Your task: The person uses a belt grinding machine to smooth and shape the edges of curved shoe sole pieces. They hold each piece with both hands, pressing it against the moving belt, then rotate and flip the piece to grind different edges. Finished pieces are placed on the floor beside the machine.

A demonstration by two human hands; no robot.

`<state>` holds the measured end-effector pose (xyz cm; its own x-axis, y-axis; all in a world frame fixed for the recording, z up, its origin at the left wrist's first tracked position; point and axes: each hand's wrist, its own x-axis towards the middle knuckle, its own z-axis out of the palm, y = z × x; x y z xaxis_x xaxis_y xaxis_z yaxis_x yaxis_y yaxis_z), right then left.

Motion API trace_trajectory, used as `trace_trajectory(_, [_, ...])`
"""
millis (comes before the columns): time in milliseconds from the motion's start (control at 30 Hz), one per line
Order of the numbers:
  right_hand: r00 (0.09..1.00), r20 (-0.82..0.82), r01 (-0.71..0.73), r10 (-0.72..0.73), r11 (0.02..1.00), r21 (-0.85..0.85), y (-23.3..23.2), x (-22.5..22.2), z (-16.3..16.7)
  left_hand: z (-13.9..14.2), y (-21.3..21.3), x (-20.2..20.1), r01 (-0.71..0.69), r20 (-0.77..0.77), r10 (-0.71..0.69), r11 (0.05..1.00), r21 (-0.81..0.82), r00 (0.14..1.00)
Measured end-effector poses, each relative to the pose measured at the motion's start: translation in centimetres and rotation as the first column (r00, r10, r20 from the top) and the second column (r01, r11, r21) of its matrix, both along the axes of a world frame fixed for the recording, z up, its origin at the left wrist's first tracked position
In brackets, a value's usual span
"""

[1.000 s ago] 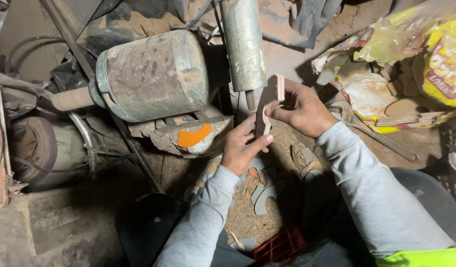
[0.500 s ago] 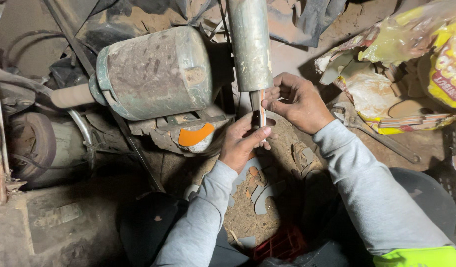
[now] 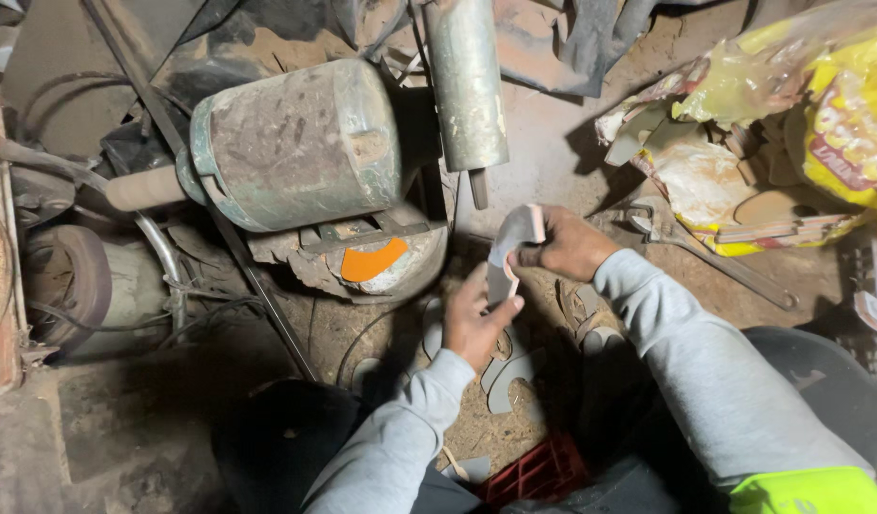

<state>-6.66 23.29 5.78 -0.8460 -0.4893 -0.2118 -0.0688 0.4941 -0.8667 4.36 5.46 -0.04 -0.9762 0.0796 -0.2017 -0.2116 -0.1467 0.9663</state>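
Both my hands hold a flat, sole-shaped grey piece (image 3: pixel 511 249) with a pale edge. My right hand (image 3: pixel 567 246) pinches its upper end and my left hand (image 3: pixel 476 322) grips its lower end. The piece sits just below the small tip of a dusty metal cylinder (image 3: pixel 465 86) that points down from the top of the view. To the left stands a large dusty motor housing (image 3: pixel 295 145) with a shaft sticking out on its left side.
Several cut sole-shaped scraps (image 3: pixel 514 381) lie on the dirt floor under my hands. A wrench (image 3: pixel 714 262) lies to the right, near yellow plastic bags (image 3: pixel 819 124) of cut pieces. An orange piece (image 3: pixel 372 262) sits under the motor. A red crate (image 3: pixel 538 471) is by my knees.
The piece was held up against the cylinder's tip half a second ago. Now both hands have drawn it down and away from the tip.
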Motion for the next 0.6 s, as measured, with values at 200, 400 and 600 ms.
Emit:
trace_trajectory(200, [0.986,-0.123,0.092,-0.109,0.987,-0.134,1.1,0.1,3.7,2.5,-0.2,-1.9,0.033,-0.261,-0.035,0.999,-0.011,0.965])
trace_trajectory(400, [0.976,-0.086,0.153,-0.201,0.908,-0.391,-1.6,-1.2,4.8,5.4,-1.8,-4.6,0.146,-0.073,-0.132,0.959,0.243,0.989])
trace_trajectory(600, [0.973,-0.109,0.144,-0.201,0.909,-0.391,-2.7,-2.8,3.8,4.5,-2.8,-5.9,0.153,-0.057,-0.143,0.942,0.299,0.988])
